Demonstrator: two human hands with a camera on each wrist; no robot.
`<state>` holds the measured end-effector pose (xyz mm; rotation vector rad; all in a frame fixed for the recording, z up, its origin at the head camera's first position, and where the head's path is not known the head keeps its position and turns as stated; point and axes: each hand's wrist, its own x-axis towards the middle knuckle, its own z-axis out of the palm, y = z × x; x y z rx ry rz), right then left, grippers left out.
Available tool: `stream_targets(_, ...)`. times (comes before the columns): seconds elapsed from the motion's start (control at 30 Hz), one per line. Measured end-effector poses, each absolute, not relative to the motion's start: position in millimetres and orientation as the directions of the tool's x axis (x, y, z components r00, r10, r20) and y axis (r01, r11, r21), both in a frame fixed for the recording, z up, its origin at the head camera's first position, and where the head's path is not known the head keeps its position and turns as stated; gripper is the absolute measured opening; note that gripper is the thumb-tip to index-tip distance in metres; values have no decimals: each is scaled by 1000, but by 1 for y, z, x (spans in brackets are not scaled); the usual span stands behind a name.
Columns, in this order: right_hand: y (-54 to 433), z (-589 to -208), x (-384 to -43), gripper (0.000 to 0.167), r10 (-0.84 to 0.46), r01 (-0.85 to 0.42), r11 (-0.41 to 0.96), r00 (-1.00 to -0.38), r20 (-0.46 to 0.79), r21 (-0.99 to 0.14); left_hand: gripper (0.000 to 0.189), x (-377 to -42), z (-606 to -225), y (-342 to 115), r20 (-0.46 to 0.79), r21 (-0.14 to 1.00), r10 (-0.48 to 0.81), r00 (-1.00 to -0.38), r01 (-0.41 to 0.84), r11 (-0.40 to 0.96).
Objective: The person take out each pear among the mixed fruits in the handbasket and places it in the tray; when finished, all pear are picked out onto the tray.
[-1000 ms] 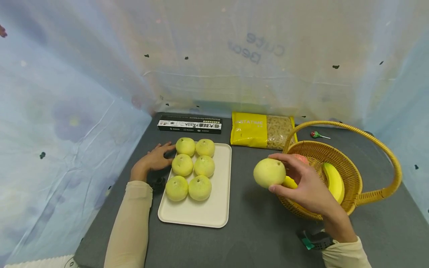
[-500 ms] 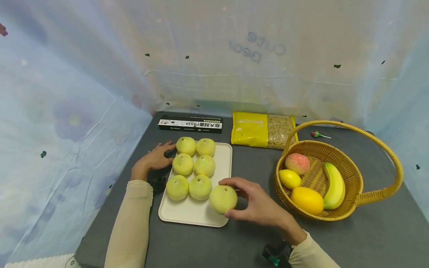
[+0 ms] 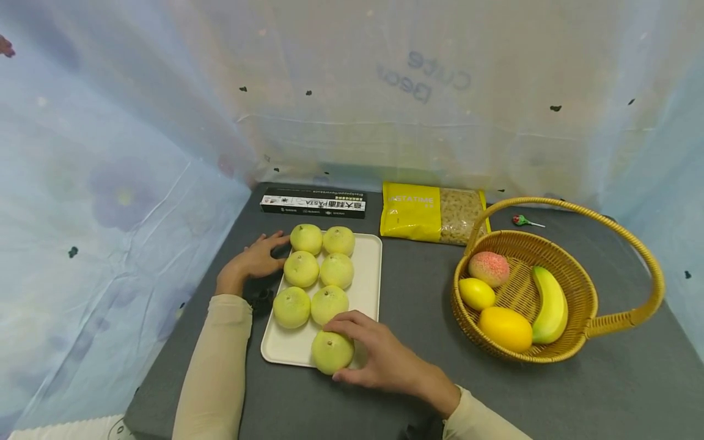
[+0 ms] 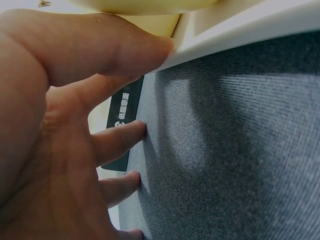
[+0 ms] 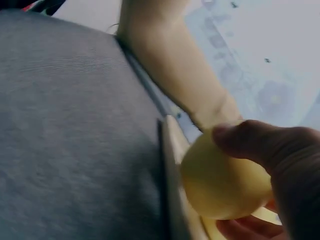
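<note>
In the head view, my right hand (image 3: 387, 357) grips a round yellow-green fruit (image 3: 332, 352) between thumb and fingers over the near end of a cream tray (image 3: 367, 278). In the right wrist view the same fruit (image 5: 225, 175) overlaps the tray's edge, with the thumb on its side. Several more such fruits stand on the tray in two columns, the closest being a fruit (image 3: 329, 304) just beyond the held one. My left hand (image 3: 255, 260) rests at the tray's left side with fingers spread. In the left wrist view its thumb touches the tray rim (image 4: 215, 42).
At right stands a wicker basket (image 3: 584, 287) with a tall handle, holding a peach (image 3: 489, 269), a lemon (image 3: 476, 294), a mango-like yellow fruit (image 3: 506, 329) and a banana (image 3: 550, 305). Behind lie a pasta box (image 3: 313, 203), a yellow pasta bag (image 3: 412, 211) and a lollipop (image 3: 527, 221).
My right hand has carried the yellow-green fruit leftward from beside the basket to the tray's near end, lowering toward it. My left hand has stayed at the tray's side.
</note>
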<state>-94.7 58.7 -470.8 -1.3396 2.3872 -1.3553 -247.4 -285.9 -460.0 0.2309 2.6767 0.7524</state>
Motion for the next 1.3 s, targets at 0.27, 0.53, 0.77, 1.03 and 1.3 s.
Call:
stream_targets(0.27, 55, -480, -83, 73, -666, -643, 326, -677, 315, -693, 73, -246, -459, -286, -294, 531, 247, -923, 57, 846)
stream_targets(0.53, 53, -485, -77, 71, -606, -616, 332, -720, 339, -714, 73, -245, -462, -288, -294, 534, 243, -925, 52, 844)
stream_targets(0.77, 41, -492, -74, 72, -568, -644, 335, -720, 398, -687, 73, -245, -461, -289, -288, 531, 243, -926, 57, 846)
stream_targets(1.03, 28, -494, -70, 73, -522, -671, 384, -724, 451, -634, 73, -244, -458, -288, -281, 530, 244, -928, 62, 846)
stream_targets(1.3, 15, -493, -65, 71, -490, -662, 456, -745, 453, -595, 73, -247, -461, -287, -274, 528, 244, -930, 66, 847)
